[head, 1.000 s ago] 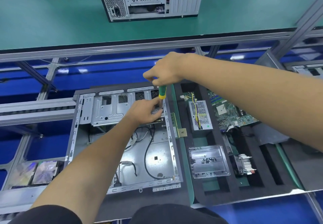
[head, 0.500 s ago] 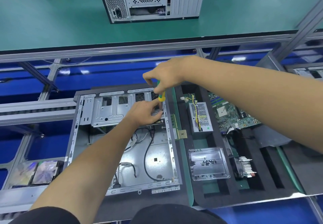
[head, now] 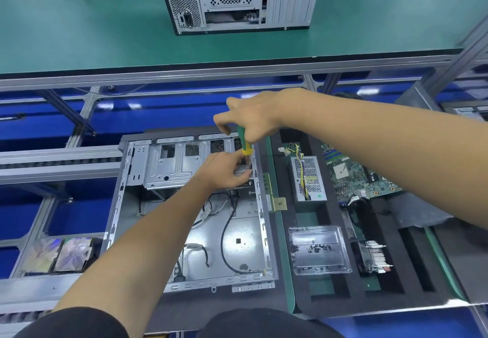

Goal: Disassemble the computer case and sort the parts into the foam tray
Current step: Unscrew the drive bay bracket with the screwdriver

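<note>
The open computer case (head: 126, 205) lies flat in front of me, with a metal drive cage (head: 171, 166) at its far end and loose black cables on its floor. My right hand (head: 250, 118) grips a green and yellow screwdriver (head: 245, 143) upright over the case's far right corner. Just below it, my left hand (head: 224, 170) rests on the cage with its fingertips at the screwdriver's shaft; the tip is hidden. To the right lies the black foam tray (head: 343, 300), holding a power supply (head: 307, 178), a motherboard (head: 353, 176) and a heatsink (head: 375, 256).
A clear plastic box (head: 318, 249) with several small screws sits in the tray. A gold CPU chip (head: 279, 204) lies between case and tray. A second computer case (head: 237, 0) stands on the green bench behind. Two hard drives (head: 58, 254) lie at the left.
Both hands stay at the far right corner of the case. My right hand's fingers have shifted on the screwdriver handle, as in turning it.
</note>
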The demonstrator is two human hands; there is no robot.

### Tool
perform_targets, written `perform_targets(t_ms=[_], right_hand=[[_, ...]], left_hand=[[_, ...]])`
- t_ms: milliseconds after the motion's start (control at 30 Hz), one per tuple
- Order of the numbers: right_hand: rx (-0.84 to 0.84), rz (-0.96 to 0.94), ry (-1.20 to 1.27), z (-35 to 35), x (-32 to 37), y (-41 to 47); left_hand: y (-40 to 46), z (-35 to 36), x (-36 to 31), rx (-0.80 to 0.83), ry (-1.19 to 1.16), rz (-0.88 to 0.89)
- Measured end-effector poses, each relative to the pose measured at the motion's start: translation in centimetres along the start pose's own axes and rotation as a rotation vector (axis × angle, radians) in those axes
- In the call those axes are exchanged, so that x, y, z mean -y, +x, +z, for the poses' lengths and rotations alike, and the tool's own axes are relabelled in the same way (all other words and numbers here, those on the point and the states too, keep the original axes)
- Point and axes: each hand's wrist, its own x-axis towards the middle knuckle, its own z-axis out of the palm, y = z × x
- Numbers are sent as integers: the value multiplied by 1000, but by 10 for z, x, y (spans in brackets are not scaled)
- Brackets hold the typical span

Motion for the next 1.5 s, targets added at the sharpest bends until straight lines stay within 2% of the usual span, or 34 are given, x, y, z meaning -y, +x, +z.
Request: perform_targets(t_ms=[133,200,300,367,433,533,667,833,967,1233,1400,1500], right_hand=[[-99,35,-199,2,1,1],[-74,-1,-179,1,1,2],[-7,41,-152,0,2,1],[-16,117,-202,2,3,1],[-54,92,-263,3,2,1],[-34,-9,-159,3,3,0],[-64,52,-177,3,5,-3],[0,-24,-117,0,1,-5],[-69,105,-328,2,-3,-8],[-39,-65,144,9,-9,-15],[-119,-4,-95,16,-7,-6],[-116,-63,-8,14,-9,-7]], left_hand=[[-1,-1,-1,11,-10,-12],[-1,-3,-3,16,-14,-13],[-3,-6,-5,17,-32,-9],[-3,-7,-6,20,-40,-9],[-3,-7,-5,24,-41,-19],[-1,-6,-4,33,-15,-28],[-1,-5,-4,17,10,-24],[-2,-8,-5,25,-31,-25],[-2,-14,-8,83,-109,-48],[4,-16,-8,135,-141,-81],[16,-33,-5,235,-35,-12],[26,-40,-8,254,39,40]])
